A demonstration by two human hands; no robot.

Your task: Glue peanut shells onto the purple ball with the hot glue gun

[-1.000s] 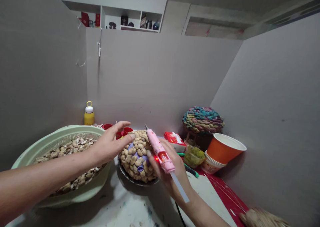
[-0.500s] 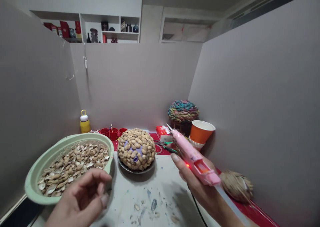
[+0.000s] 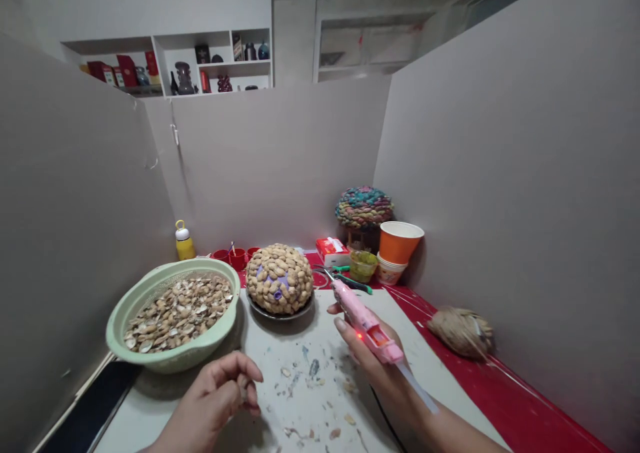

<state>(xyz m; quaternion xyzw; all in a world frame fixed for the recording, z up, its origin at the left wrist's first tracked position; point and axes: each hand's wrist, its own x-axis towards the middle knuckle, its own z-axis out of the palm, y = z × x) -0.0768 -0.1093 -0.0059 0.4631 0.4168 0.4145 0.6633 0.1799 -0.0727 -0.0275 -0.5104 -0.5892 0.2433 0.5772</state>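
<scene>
My right hand (image 3: 373,353) is wrapped round a pink hot glue gun (image 3: 365,320). Its nozzle points up and away from me, a red light glows on its side, and a clear glue stick sticks out of the back. In my left hand (image 3: 210,396) the fingers are curled together over a small brown peanut shell (image 3: 244,388), partly hidden. Ahead of both hands, a ball covered in peanut shells (image 3: 287,270) rests on a dark plate (image 3: 283,316); purple surface shows through a gap in its front. Left of it stands a green colander (image 3: 173,360) of loose peanut shells (image 3: 180,310).
Bits of shell and paint marks dot the white board (image 3: 300,406). Pliers (image 3: 357,285), a tissue pack (image 3: 331,250), a yellow-green tub (image 3: 363,266) and orange paper buckets (image 3: 400,243) stand behind. Twine (image 3: 463,333) lies right; a yellow bottle (image 3: 185,241) stands back left. Grey partitions enclose the table.
The view has shifted. My left hand has moved right, away from the colander's edge, and its fingers are closed more tightly. The glue gun has come lower, still in my right hand.
</scene>
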